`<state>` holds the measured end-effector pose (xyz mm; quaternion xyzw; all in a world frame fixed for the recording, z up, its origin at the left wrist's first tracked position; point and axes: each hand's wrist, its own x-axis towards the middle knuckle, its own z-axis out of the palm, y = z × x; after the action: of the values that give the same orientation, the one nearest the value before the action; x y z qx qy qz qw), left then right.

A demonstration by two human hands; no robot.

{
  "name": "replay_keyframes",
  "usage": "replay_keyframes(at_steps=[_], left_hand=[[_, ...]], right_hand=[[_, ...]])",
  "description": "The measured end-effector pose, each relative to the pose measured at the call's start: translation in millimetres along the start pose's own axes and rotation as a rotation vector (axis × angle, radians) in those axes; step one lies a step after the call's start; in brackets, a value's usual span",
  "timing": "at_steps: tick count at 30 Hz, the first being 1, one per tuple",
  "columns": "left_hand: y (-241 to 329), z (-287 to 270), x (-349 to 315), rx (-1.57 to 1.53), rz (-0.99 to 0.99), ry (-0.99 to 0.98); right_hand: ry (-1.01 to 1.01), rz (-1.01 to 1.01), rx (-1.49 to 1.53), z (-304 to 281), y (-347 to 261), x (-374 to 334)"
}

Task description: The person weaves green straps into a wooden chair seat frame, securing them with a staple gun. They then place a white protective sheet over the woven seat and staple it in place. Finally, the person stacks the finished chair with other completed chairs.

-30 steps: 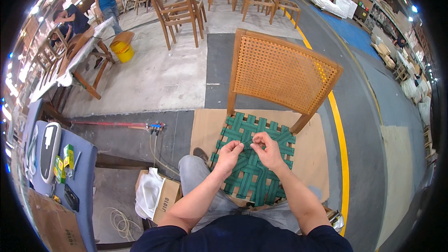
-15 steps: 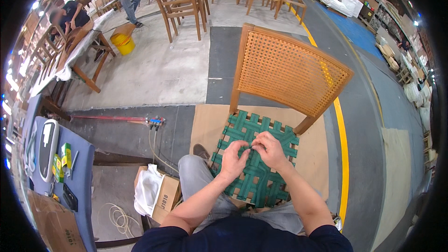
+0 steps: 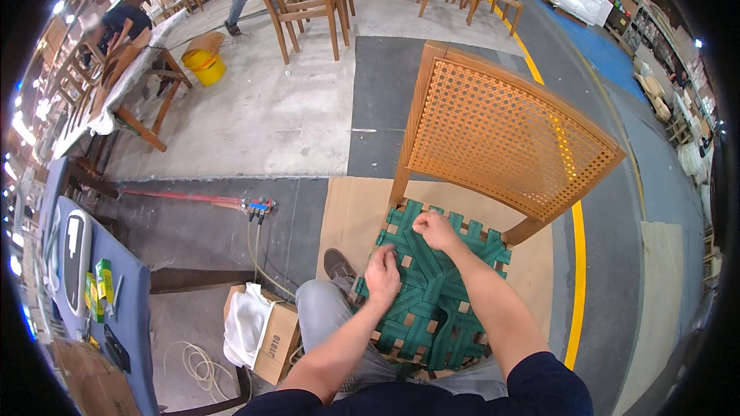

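A wooden chair with a woven cane back (image 3: 512, 135) stands before me, its seat covered in interlaced green webbing (image 3: 420, 293). My right hand (image 3: 435, 231) is closed, fingers curled together over the rear part of the seat. Whatever its fingertips pinch is too small to make out. Over the left side of the seat is my left hand (image 3: 382, 276), fingers bent and drawn together. Its grip is partly hidden and slightly blurred. Several bands run straight across each other, and others slant over the weave. Near the front, one green band bulges up in a loose fold.
The chair stands on a cardboard sheet (image 3: 351, 200). To my left are a blue padded surface (image 3: 135, 300) with small boxes and tools, an open carton (image 3: 276, 345) holding white cloth, and an air hose (image 3: 254, 243). Wooden chairs (image 3: 301, 8) and co-workers are farther off.
My hands, earlier together at mid-seat, have moved apart: the left toward me and leftward, the right slightly up. The chair appears shifted right in view. A far person has stepped forward.
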<state>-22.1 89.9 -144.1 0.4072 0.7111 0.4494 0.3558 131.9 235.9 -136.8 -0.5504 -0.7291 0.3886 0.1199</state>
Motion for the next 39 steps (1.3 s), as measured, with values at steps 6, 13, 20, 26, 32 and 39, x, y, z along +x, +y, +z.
replay_keyframes(at_steps=[6, 13, 20, 26, 32, 39], left_hand=[[0.8, 1.5, 86.4, 0.470, 0.483, 0.059], [-16.0, 14.2, 85.2, 0.786, 0.519, -0.086], [-10.2, 18.3, 85.1, 0.818, 0.512, -0.105], [-3.2, 22.8, 88.9, 0.796, 0.564, -0.101], [-12.7, 25.6, 85.2, 0.798, 0.655, -0.098], [21.8, 38.3, 50.7, 0.858, 0.625, -0.119]], right_hand=[[0.125, 0.060, -0.005, 29.5, -4.6, 66.5], [0.192, 0.072, -0.088, 44.6, -9.2, 67.3], [0.325, 0.053, -0.100, 44.1, -12.7, 66.3], [0.503, 0.107, 0.493, 12.1, 18.1, -11.4], [0.866, 0.497, 0.361, -52.0, 93.7, -269.9], [1.312, 1.271, -0.055, -57.0, 147.2, -555.9]])
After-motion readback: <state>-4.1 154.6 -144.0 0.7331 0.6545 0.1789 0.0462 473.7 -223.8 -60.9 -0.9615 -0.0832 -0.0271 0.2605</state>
